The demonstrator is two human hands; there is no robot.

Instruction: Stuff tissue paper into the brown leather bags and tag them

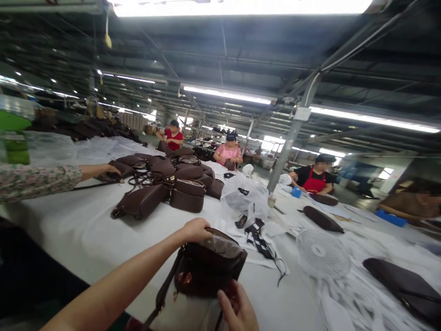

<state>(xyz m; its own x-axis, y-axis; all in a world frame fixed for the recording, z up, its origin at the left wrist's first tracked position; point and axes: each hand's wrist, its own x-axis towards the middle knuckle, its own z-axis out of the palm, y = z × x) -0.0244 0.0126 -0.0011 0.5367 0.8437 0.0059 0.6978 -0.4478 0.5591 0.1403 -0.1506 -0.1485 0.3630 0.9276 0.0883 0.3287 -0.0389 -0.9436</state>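
**At the near side of the white desk (99, 239), a dark brown bag (206, 271) gapes open**

Right up front, it's the left hand (198, 230) doing the gripping, fingers closed over the bag's top rim, grey lining (223, 244) on show! Down at the lower right corner comes the right hand (239, 307), thumb apart from its fingers; how firmly those fingers press, I can't tell. A strap (164, 292) hangs off the bag's left side.

Beyond, brown bags (186, 172) crowd together in a heap, and over on the left a co-worker's hand (112, 170), floral sleeve (41, 181) and all, reaches its edge. To the right of our bag lie black-and-white strips (258, 239), just beside crumpled clear plastic (244, 197). Further right sits a round white fan (319, 250), and across the desk, someone in a red apron (315, 180) is bent low.
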